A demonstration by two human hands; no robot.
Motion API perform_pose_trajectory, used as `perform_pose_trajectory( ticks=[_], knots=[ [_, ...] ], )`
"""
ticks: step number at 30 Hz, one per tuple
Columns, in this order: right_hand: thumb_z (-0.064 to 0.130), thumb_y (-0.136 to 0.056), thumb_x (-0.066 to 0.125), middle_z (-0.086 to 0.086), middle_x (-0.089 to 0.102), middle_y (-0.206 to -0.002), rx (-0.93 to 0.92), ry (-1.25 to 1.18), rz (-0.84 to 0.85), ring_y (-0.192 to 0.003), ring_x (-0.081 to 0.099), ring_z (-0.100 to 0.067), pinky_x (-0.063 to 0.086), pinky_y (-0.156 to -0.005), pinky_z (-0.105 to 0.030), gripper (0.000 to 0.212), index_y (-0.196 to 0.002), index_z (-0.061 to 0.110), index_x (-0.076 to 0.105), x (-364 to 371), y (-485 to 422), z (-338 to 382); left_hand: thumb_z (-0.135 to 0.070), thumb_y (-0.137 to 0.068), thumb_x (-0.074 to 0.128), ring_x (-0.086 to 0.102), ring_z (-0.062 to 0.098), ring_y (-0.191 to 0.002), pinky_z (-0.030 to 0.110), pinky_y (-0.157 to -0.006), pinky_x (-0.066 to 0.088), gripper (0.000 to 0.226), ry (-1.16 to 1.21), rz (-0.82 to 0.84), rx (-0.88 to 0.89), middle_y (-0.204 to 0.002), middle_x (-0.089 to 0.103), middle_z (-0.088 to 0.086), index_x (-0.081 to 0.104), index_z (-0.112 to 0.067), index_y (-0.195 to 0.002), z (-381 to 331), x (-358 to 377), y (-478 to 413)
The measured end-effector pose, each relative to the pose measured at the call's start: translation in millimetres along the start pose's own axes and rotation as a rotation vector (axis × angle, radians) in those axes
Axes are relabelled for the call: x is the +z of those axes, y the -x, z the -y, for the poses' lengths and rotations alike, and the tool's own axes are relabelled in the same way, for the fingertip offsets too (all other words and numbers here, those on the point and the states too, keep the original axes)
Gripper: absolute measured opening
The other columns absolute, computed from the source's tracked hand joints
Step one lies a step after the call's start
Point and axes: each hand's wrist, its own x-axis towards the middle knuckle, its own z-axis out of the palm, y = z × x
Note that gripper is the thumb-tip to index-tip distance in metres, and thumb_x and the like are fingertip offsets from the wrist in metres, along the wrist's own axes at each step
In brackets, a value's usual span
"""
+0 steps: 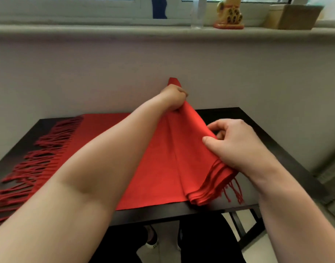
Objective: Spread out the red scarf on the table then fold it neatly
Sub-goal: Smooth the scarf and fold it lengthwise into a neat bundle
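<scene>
**A:** Where does the long red woollen scarf [159, 168] with the tasselled ends lie?

**B:** Across the dark, flat-topped desk [231, 114]. Its left part is flat, with the fringe [39, 158] fanned over the desk's left end. Its right part is lifted and gathered between the two hands.

**A:** And how do the hands stand?

**B:** The left hand [174, 97] reaches to the far side, fingers curled tight round a raised peak of cloth close to the wall. The right hand [235, 141] is nearer, thumb on top and fingers tucked under, pinching the edge of the doubled cloth. Below it several layers are stacked at the front right, and the other fringe [233, 192] dangles over the desk's front edge.

**A:** So spreading or folding?

**B:** Folding, I judge. The flat left half looks spread out, and the stacked layers on the right read as a fold being carried. I cannot rule out that the bundle is being opened instead.

**A:** What does the next move call for?

**B:** Probably both hands travelling together, keeping the held edge taut and level, and laying it down square on the flat part so that edges meet edges. The loose tassels need minding, since they could get trapped crooked inside the fold. Then a flat palm to smooth the crease.
</scene>
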Motion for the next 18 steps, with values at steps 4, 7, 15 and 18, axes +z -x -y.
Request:
perform_pose_trajectory(
  ticks=[4,7,15,18],
  knots=[
    [0.032,-0.077,0.062,0.007,0.060,-0.081,-0.113,0.044,0.056,-0.087,0.064,-0.021,0.052,-0.081,-0.037,0.037,-0.113,0.025,0.063,29,6,47,-0.001,-0.092,0.030,0.057,0.027,-0.112,0.026,-0.076,0.047,0.046,0.060,-0.013,-0.064,-0.130,0.057,0.007,0.058,-0.014,-0.126,33,-39,22],
    [0.034,-0.079,0.060,0.002,0.065,-0.095,-0.189,0.082,0.080,-0.095,0.062,-0.023,0.050,-0.086,-0.036,0.036,-0.114,0.026,0.061,56,9,70,0.001,-0.090,0.026,0.058,0.024,-0.086,0.028,-0.066,0.048,0.050,0.128,0.015,-0.133,-0.129,0.057,0.011,0.056,-0.015,-0.127,63,-54,31],
    [0.038,-0.089,0.053,-0.002,0.054,-0.118,-0.312,0.144,0.227,-0.113,0.048,-0.024,0.037,-0.099,-0.035,0.039,-0.125,0.023,0.055,127,23,52,-0.020,-0.092,0.050,0.040,0.024,-0.133,0.026,-0.107,0.030,0.048,-0.140,0.034,-0.239,-0.146,0.041,0.010,0.042,-0.010,-0.138,147,-39,53],
    [0.044,-0.091,0.046,0.002,0.046,-0.128,-0.332,0.288,0.263,-0.118,0.041,-0.022,0.032,-0.101,-0.035,0.046,-0.134,0.027,0.047,132,24,38,-0.018,-0.088,0.053,0.037,0.031,-0.133,0.030,-0.110,0.027,0.056,-0.198,-0.035,-0.224,-0.146,0.036,0.017,0.037,-0.014,-0.141,153,-33,52]
  ],
)
